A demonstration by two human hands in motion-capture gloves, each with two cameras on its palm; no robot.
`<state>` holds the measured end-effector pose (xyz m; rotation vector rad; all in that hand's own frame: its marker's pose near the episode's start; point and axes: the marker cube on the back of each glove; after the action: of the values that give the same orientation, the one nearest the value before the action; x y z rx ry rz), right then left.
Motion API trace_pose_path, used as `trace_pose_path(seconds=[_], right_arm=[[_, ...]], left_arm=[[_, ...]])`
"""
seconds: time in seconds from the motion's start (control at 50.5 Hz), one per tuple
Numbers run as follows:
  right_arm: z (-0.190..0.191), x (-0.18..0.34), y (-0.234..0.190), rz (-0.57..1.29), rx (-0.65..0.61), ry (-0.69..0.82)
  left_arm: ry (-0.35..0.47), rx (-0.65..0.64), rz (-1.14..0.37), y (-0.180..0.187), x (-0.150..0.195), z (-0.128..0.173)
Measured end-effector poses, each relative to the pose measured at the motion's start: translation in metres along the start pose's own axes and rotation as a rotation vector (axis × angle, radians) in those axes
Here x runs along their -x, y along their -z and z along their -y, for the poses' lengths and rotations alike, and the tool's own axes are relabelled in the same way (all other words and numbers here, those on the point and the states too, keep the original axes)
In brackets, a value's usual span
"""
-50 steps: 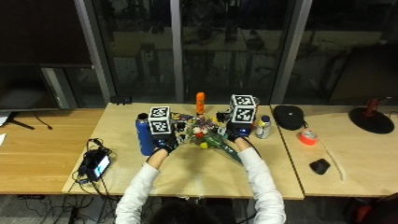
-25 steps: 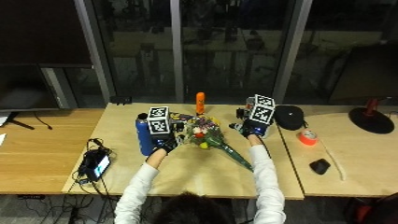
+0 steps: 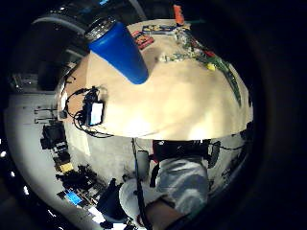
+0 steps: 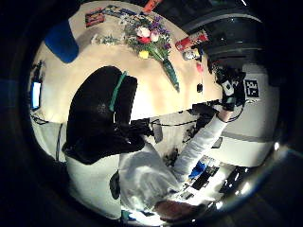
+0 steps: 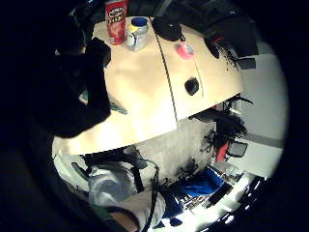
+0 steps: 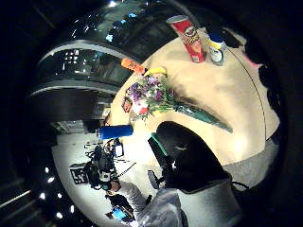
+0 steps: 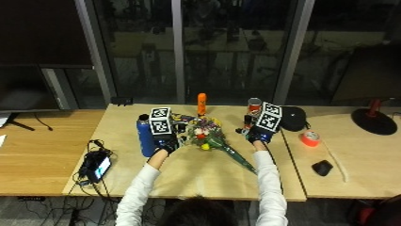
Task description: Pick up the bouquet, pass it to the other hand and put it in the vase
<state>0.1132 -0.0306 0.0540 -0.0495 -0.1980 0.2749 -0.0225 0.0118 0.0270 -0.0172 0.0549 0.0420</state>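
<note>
One bouquet (image 7: 213,136), one vase (image 7: 202,104), two hands

Overhead view and four palm views share the table (image 7: 206,179).

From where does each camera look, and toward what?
Outside view: above, behind the head; faces the wooden table; hair, white sleeves, left hand, right hand show.
Left little-finger view: faces the blue bottle; a sleeve shows.
Left thumb view: faces the green-wrapped flower bouquet; left hand shows.
Right little-finger view: faces the red crisp tube; right hand shows.
Right thumb view: faces the bouquet; right hand shows.
Thumb views share the bouquet.
</note>
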Motion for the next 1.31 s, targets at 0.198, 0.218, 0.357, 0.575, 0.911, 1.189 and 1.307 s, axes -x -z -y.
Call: trace_pose_path(seconds=[0.198, 0.218, 0.357, 0.575, 0.911, 1.189, 1.307], right_arm=[[0.012, -0.030, -0.035, -0.051, 0.056, -0.035], [0.013, -0.030, -0.040, -0.052, 0.066, -0.035], [0.020, -0.031, -0.064, -0.048, 0.103, -0.025], [0.022, -0.035, -0.091, -0.045, 0.133, -0.020], [-0.013, -0.035, -0.108, -0.022, 0.279, -0.030], [-0.005, -0.040, -0.125, -0.069, 0.302, -0.025], [-0.004, -0.042, -0.132, -0.092, 0.316, -0.061]], left_arm=[[-0.026, 0.013, -0.015, -0.006, -0.028, 0.004], [-0.028, 0.010, -0.017, -0.006, -0.028, 0.004], [-0.033, 0.008, -0.022, -0.008, -0.027, 0.007], [-0.039, 0.022, -0.029, -0.008, -0.026, 0.003], [-0.047, 0.035, -0.035, -0.011, -0.030, 0.003], [-0.049, 0.043, -0.035, -0.019, -0.028, 0.011], [-0.044, 0.045, -0.037, -0.017, -0.030, 0.007]])
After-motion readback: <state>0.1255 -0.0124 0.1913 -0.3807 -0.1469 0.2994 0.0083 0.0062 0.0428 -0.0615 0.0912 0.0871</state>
